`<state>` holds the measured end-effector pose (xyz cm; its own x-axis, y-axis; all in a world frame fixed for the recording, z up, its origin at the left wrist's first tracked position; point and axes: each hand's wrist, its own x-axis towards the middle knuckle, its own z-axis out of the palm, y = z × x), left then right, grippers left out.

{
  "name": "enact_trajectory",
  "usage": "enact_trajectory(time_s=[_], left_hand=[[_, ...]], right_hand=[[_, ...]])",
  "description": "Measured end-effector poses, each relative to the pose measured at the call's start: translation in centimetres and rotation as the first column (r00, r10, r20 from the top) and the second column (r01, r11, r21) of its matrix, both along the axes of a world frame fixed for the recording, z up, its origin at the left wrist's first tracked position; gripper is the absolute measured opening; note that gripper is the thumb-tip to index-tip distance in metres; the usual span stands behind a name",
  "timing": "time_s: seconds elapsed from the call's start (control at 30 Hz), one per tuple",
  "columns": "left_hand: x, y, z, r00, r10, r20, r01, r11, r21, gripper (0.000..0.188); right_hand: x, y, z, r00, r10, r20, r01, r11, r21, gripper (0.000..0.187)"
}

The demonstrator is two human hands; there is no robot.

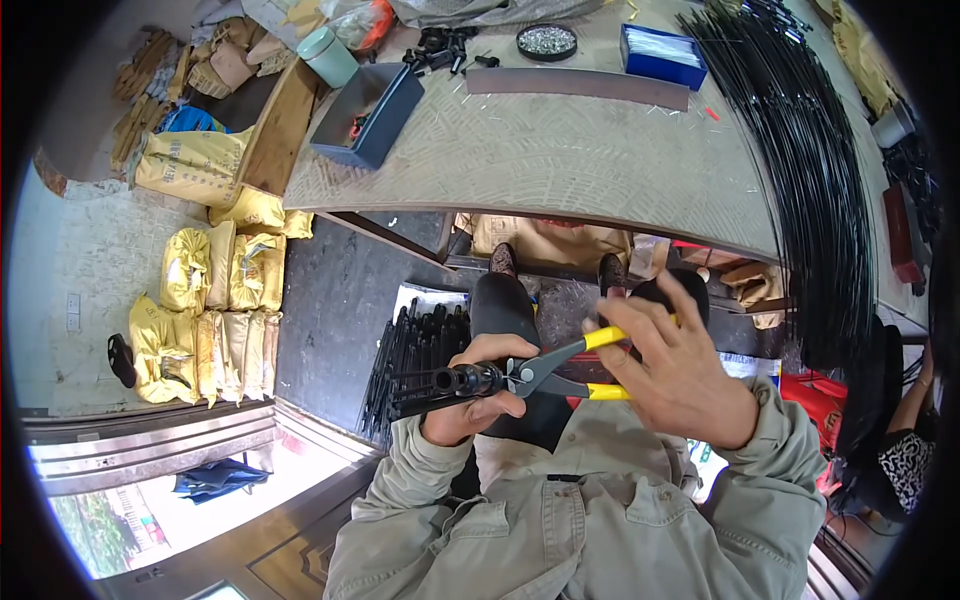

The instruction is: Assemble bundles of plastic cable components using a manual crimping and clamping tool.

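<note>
My left hand (452,422) is closed around a black tubular part (466,380) whose round, hollow end points up. Pliers (548,370) with yellow handles have their jaws right against this part, by my left thumb and fingertips. At the handles is my right hand (690,385), its fingers bent over them and the handles spread apart. Whether the jaws grip the part or something small beside it, I cannot tell. A bunch of black rods (425,345) lies just beyond my left hand, beside my leg.
Ahead stands a worktable (560,150) with a blue-grey bin (368,115), a round dish of small shiny pieces (547,42) and a blue box of white sticks (663,57). Long black rods (800,170) hang over its right side. Yellow sacks (235,350) are stacked left. Another person (905,465) sits far right.
</note>
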<state>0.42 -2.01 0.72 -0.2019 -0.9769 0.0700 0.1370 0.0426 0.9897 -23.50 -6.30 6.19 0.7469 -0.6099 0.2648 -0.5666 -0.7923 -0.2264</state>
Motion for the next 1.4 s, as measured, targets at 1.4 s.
enact_trajectory(time_s=[1.4], left_hand=[[0.9,-1.5,0.5,0.961,0.178,-0.21,-0.189,0.981,-0.038,0.069]], right_hand=[[2.9,-3.5,0.8,0.937,0.051,0.346,-0.327,0.475,0.817,0.017]])
